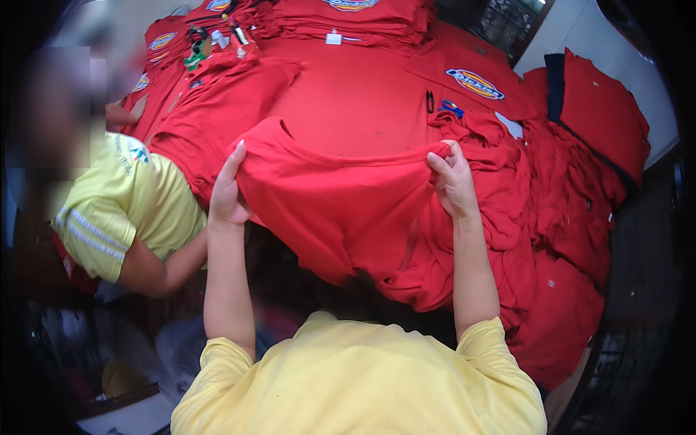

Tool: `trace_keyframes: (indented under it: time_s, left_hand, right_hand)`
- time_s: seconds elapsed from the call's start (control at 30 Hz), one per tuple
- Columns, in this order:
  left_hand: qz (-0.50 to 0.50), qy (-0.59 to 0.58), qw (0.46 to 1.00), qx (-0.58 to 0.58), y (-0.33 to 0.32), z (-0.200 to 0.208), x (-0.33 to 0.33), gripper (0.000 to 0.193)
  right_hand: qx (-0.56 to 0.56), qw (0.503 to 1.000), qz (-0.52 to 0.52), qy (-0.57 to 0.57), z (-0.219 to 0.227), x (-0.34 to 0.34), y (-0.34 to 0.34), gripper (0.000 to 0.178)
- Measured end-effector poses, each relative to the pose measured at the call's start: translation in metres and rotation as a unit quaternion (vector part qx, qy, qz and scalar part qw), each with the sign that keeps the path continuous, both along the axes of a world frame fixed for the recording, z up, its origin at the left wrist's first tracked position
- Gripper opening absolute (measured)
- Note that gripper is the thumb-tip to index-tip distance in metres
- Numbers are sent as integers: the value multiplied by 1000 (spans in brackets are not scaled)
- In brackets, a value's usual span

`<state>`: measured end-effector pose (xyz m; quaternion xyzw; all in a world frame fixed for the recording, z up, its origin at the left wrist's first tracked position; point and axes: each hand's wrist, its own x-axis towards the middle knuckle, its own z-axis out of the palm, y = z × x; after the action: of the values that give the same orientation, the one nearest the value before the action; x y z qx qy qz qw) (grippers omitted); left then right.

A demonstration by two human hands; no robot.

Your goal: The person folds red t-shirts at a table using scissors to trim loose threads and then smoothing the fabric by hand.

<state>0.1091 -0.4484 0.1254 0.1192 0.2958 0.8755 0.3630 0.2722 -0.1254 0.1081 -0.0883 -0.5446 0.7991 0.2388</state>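
A red T-shirt (341, 203) hangs stretched between my two hands at the near side of the table, its neckline band on the upper edge. My left hand (230, 190) grips one end of that edge, thumb up and fingers behind the cloth. At the other end my right hand (455, 177) pinches the band between thumb and fingers. The shirt's lower part sags toward me and runs into the red cloth on the right. To the right of my right hand lies a crumpled heap of red shirts (536, 196).
A co-worker in a yellow shirt (159, 188) sits close on my left. Stacked red shirts (348, 22) lie at the far side. Black thread snips (430, 101) and a blue-handled tool (451, 109) rest beyond my right hand. Small items (217, 40) lie at the far left.
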Motion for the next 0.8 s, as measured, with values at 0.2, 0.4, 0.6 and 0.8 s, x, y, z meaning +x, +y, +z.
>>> trace_keyframes:
  time_s: [0.2,0.4,0.6,0.8]
  left_hand:
    - [11,68,994,82,-48,23,33,47]
    - [43,107,990,80,-62,24,71,42]
    - [139,88,985,58,-62,36,99,45]
    - [369,113,920,71,-32,74,181,20]
  right_hand:
    - [71,985,154,-5,7,31,14,12]
    - [-2,991,128,-47,-15,22,2,12]
    - [462,878,-125,-24,-31,12,-18,30]
    - [454,795,396,60,33,73,-124,21]
